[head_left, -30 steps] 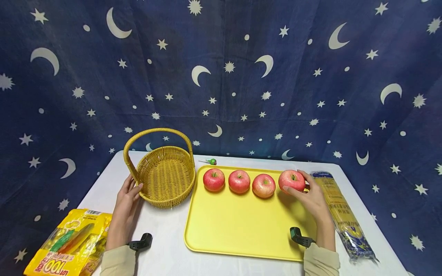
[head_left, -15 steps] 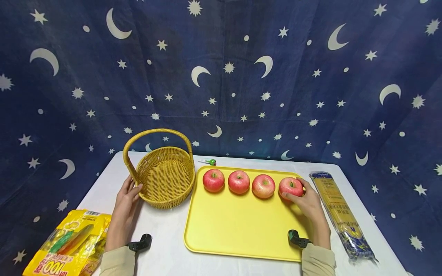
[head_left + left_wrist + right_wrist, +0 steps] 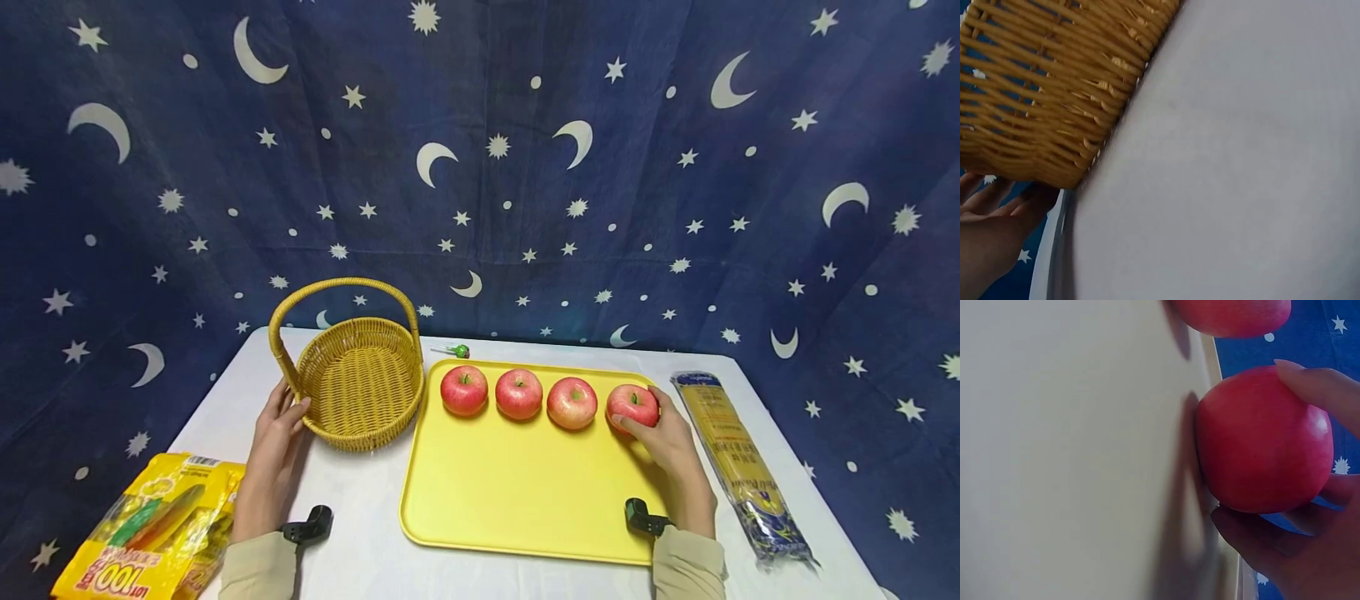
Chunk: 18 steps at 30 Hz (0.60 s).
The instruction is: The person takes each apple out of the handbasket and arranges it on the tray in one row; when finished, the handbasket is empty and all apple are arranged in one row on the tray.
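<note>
A round wicker basket (image 3: 360,392) with a tall arched handle stands on the left of the table. My left hand (image 3: 272,454) rests against its near left side, thumb by the rim. In the left wrist view, the relaxed fingers (image 3: 997,203) meet the woven wall (image 3: 1054,94), their tips hidden behind it. On the yellow tray (image 3: 525,500) several red apples (image 3: 519,395) form a row along the far side. My right hand (image 3: 671,442) holds the rightmost apple (image 3: 632,406) between thumb and fingers. The right wrist view shows this apple (image 3: 1260,444) right at the tray surface.
A green-wrapped lollipop (image 3: 459,351) lies behind the tray. To the tray's right is a long pack of pasta (image 3: 738,467). Yellow snack bags (image 3: 150,525) lie at the front left. A dark blue star-patterned curtain (image 3: 480,167) closes off the back.
My right hand has lowered the rightmost apple toward the tray, in line with the others, and has stayed there over the last half second. My left hand and the basket have kept still.
</note>
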Tool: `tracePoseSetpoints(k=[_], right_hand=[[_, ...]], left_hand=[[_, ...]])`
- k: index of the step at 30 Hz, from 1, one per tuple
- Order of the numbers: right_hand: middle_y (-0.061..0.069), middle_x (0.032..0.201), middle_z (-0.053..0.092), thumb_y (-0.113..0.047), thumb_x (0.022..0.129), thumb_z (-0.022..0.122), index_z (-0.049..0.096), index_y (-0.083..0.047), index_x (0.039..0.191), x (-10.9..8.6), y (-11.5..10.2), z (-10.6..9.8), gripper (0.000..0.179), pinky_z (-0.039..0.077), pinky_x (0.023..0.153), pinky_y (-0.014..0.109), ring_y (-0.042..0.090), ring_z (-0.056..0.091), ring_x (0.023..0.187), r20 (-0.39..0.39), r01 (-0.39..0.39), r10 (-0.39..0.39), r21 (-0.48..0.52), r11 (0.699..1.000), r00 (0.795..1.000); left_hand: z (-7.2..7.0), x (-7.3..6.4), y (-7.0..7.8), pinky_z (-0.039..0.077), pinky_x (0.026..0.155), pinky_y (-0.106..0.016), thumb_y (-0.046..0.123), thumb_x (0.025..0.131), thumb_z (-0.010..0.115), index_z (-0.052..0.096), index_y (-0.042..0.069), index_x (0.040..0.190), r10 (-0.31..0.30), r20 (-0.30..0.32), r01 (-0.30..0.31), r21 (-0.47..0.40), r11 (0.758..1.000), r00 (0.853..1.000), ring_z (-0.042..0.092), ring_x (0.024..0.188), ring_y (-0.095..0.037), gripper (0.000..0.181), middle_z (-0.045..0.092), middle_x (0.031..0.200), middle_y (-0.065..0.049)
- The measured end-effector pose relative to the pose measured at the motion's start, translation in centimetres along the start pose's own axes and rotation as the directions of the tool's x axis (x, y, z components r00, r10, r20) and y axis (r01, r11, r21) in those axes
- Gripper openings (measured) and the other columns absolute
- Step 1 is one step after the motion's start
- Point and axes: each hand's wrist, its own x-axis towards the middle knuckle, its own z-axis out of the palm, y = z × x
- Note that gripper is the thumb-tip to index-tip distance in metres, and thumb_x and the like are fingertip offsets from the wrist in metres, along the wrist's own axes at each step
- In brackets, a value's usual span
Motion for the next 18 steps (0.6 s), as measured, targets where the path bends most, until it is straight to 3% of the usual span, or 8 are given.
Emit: tracePoseSetpoints(k=[4,6,7,9,12,14,16,18], right_hand=[[0.036,0.157,0.032,-0.036,0.093,0.075,0.008,0.005,0.162,0.3,-0.1,-0.2,0.104,0.028,0.122,0.060,0.048,0.037,0.140,0.026,0.000,0.000,0.015,1.000,1.000],[0.036,0.158,0.030,-0.034,0.093,0.075,0.008,0.005,0.162,0.2,-0.1,-0.6,0.104,0.028,0.122,0.061,0.049,0.037,0.141,0.025,0.010,-0.010,0.017,1.000,1.000],[0.036,0.159,0.028,-0.033,0.094,0.074,0.007,0.005,0.162,0.2,-0.2,-0.9,0.102,0.028,0.122,0.061,0.050,0.035,0.142,0.020,0.020,-0.020,0.018,1.000,1.000],[0.036,0.161,0.025,-0.031,0.095,0.072,0.007,0.004,0.162,-0.1,-0.5,-1.6,0.100,0.027,0.121,0.063,0.052,0.032,0.145,-0.006,0.050,-0.050,0.015,0.999,0.999],[0.034,0.163,0.022,-0.033,0.098,0.069,0.008,0.002,0.163,-1.1,-1.3,-2.9,0.096,0.026,0.120,0.066,0.053,0.026,0.149,-0.085,0.094,-0.093,0.002,0.996,0.992],[0.034,0.163,0.024,-0.037,0.098,0.067,0.011,0.000,0.163,-1.8,-2.1,-3.5,0.093,0.026,0.119,0.068,0.054,0.026,0.149,-0.138,0.127,-0.126,-0.008,0.992,0.982],[0.032,0.163,0.026,-0.040,0.099,0.065,0.017,-0.003,0.164,-2.5,-3.0,-3.7,0.089,0.028,0.117,0.070,0.055,0.029,0.147,-0.182,0.153,-0.155,-0.026,0.988,0.971],[0.031,0.162,0.029,-0.042,0.098,0.066,0.023,-0.007,0.163,-2.8,-3.9,-3.5,0.085,0.029,0.115,0.072,0.055,0.033,0.144,-0.205,0.192,-0.197,-0.047,0.980,0.959]], left_hand=[[0.9,0.1,0.6,0.024,0.128,-0.042,0.015,0.109,0.041,0.005,0.025,0.167,0.049,-0.035,-0.046,0.087,0.995,0.998,0.020,0.157,-0.021,0.069,0.003,0.175,0.002],[1.6,-0.2,0.9,0.027,0.126,-0.049,0.012,0.108,0.042,0.006,0.015,0.167,0.125,-0.074,-0.107,0.210,0.972,0.989,0.024,0.156,-0.034,0.070,0.008,0.174,-0.011],[2.1,-0.5,1.1,0.028,0.124,-0.053,0.012,0.107,0.044,0.008,0.009,0.166,0.182,-0.108,-0.143,0.295,0.945,0.977,0.027,0.154,-0.040,0.069,0.012,0.172,-0.019],[3.4,-1.2,1.5,0.030,0.121,-0.059,0.013,0.106,0.047,0.019,0.000,0.162,0.303,-0.192,-0.193,0.443,0.875,0.934,0.032,0.148,-0.049,0.065,0.024,0.165,-0.030],[5.8,-2.4,2.2,0.033,0.111,-0.064,0.016,0.103,0.051,0.044,-0.009,0.145,0.512,-0.275,-0.259,0.616,0.744,0.814,0.040,0.134,-0.053,0.049,0.044,0.143,-0.036],[7.3,-3.2,2.8,0.036,0.102,-0.063,0.014,0.102,0.053,0.055,-0.011,0.130,0.622,-0.264,-0.323,0.671,0.667,0.737,0.046,0.123,-0.051,0.037,0.051,0.129,-0.033],[8.6,-3.8,3.5,0.039,0.098,-0.061,0.010,0.102,0.054,0.060,-0.010,0.121,0.696,-0.185,-0.404,0.700,0.588,0.694,0.049,0.117,-0.049,0.028,0.055,0.122,-0.031],[9.7,-4.2,4.2,0.042,0.098,-0.058,0.007,0.101,0.056,0.062,-0.008,0.121,0.724,-0.071,-0.483,0.699,0.527,0.686,0.053,0.117,-0.045,0.025,0.058,0.122,-0.027]])
